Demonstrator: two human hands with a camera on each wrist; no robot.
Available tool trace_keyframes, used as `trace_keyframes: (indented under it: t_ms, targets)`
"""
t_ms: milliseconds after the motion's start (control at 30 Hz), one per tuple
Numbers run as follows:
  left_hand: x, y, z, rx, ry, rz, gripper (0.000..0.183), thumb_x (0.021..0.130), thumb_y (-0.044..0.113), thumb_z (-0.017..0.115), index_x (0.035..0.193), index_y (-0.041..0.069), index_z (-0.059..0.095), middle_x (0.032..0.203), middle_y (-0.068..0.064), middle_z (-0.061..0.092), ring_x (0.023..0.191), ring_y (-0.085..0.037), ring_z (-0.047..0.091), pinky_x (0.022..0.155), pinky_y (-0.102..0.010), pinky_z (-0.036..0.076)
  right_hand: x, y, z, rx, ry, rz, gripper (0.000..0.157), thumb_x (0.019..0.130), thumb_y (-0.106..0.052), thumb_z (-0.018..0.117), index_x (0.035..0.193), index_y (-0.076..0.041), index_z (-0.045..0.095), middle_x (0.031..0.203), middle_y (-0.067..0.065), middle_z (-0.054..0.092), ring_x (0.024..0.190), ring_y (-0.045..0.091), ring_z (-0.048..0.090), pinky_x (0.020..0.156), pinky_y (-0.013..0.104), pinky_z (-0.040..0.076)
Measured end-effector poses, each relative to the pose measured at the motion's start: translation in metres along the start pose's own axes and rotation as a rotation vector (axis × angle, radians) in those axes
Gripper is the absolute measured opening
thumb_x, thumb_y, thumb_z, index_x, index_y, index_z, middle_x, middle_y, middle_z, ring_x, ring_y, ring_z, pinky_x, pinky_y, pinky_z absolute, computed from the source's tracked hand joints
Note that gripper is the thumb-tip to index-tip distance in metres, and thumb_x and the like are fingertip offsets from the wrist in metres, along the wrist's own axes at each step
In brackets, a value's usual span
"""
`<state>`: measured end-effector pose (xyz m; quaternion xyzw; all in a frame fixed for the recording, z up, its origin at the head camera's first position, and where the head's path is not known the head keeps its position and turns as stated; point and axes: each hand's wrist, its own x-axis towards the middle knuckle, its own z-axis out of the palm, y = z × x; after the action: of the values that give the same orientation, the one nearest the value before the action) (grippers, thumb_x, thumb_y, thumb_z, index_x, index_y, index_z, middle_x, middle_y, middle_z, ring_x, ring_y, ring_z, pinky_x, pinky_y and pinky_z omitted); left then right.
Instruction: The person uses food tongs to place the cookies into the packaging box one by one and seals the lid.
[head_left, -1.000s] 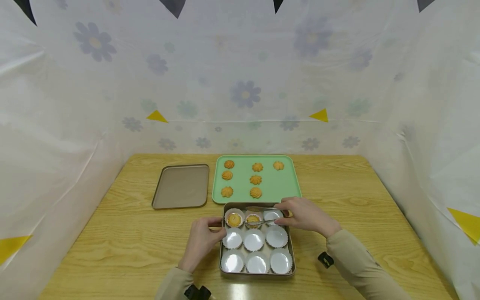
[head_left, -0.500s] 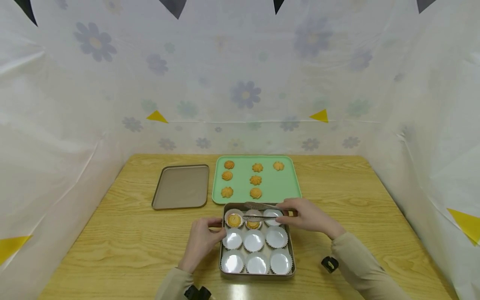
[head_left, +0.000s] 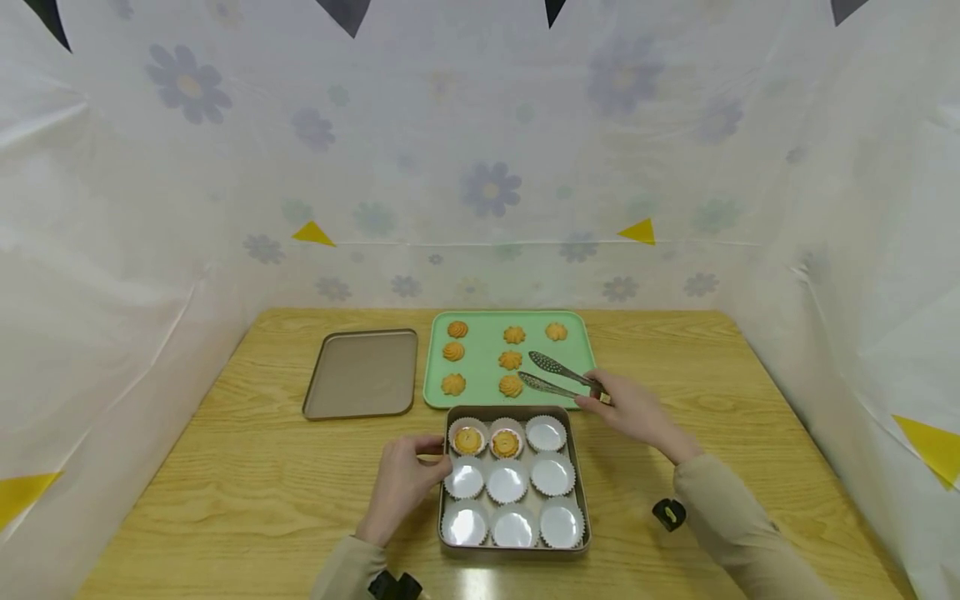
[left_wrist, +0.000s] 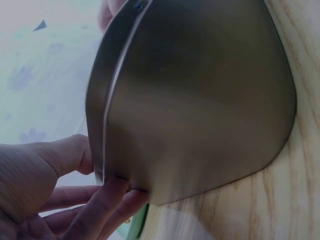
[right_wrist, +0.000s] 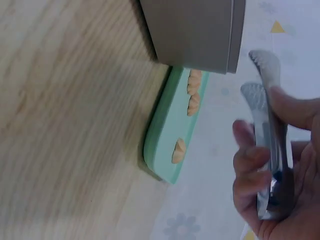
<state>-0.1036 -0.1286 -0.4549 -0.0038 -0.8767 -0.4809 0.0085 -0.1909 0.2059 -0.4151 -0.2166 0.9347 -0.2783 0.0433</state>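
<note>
Shifted from above the metal tin (head_left: 514, 551) to above the green tray (head_left: 480, 367) since the earlier frame, tongs (head_left: 553, 366) were held with tips parted.
Round the tongs, fingers of the right hand (head_left: 636, 415) were partly curled; the tin's left wall was pinched by the left hand (head_left: 405, 479). Two pastries (head_left: 468, 441) were seated in far-row paper cups (head_left: 546, 434), and seven cookies (head_left: 511, 360) were spread across the tray.
</note>
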Motion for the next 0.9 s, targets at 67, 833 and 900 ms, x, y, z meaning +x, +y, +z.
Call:
trace_keyframes:
  t_ms: [67,833,900]
  targets:
    - [0.0,0.0,0.0,0.005,0.003,0.001,0.032,0.076,0.005,0.071,0.106,-0.003,0.076,0.096,-0.018,0.078,0.088,-0.028,0.075,0.059,-0.021,0.056,0.004,0.002,-0.003,-0.063,0.022,0.063,0.03,0.099,-0.026,0.062,0.112,0.001,0.061,0.08,0.004,0.063,0.056,0.009,0.043,0.048,0.024,0.035]
    - [0.001,-0.002,0.001,0.009,0.006,0.011,0.031,0.076,0.005,0.071,0.106,-0.004,0.076,0.095,-0.018,0.078,0.085,-0.027,0.075,0.058,-0.02,0.056,0.086,0.037,-0.015,-0.182,-0.148,0.438,0.035,0.102,-0.038,0.05,0.09,-0.005,0.051,0.077,0.005,0.046,0.067,0.018,0.043,0.057,0.031,0.035]
    - [0.001,-0.002,0.001,0.009,0.006,0.009,0.031,0.076,0.005,0.071,0.106,-0.004,0.076,0.095,-0.018,0.078,0.085,-0.027,0.075,0.058,-0.02,0.056,0.089,0.037,-0.014,-0.185,-0.154,0.449,0.036,0.102,-0.039,0.049,0.092,-0.004,0.053,0.078,0.006,0.047,0.068,0.018,0.043,0.057,0.031,0.034]
